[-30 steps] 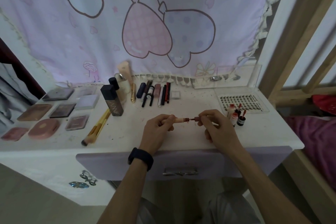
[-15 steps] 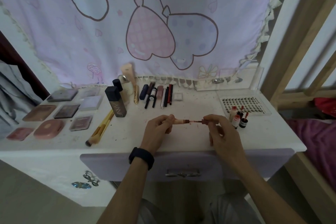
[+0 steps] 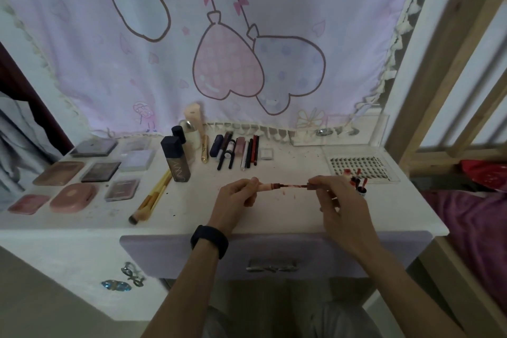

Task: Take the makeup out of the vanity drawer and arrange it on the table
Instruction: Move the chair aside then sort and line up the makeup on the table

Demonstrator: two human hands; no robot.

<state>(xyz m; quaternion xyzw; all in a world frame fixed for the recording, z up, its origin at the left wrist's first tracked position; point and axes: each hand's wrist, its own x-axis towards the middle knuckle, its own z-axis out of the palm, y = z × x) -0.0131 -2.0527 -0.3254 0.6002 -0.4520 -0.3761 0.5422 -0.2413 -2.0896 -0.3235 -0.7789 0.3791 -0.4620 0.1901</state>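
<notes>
Right over the front strip of the desk (image 3: 192, 214), both hands are held off the surface. The left hand (image 3: 233, 200) curls round a pale pink lip gloss tube (image 3: 265, 186). The right hand (image 3: 340, 200) pinches the tube's dark cap (image 3: 311, 186) between thumb and fingertips. A thin stained wand (image 3: 292, 186) spans the gap from the cap to the tube's mouth.

Bare desk lies beneath and between the hands, with a few reddish smears under the wand. The desk's front edge runs just below both wrists, with the lilac drawer front (image 3: 274, 250) and its metal handle (image 3: 271, 266) under it. The drawer's inside is hidden. The desk's corner is near the outer side of the right hand, with a wooden frame (image 3: 439, 77) and a pink bed (image 3: 480, 228) beyond it.

Just behind the right hand stand several small red-topped bottles (image 3: 360, 185), partly hidden by its fingers. Farther back from them is a clear lash tray (image 3: 359, 164) holding rows of small dark lashes. A row of pencils and tubes (image 3: 236, 151) lies well behind the left hand. A tall dark bottle (image 3: 175, 163) stands to that hand's outer side, with yellow-handled brushes (image 3: 153, 197) lying beside it. Closed compacts and palettes (image 3: 74, 197) are set in rows farther out still. A curtain (image 3: 247, 35) hangs along the desk's back edge.
</notes>
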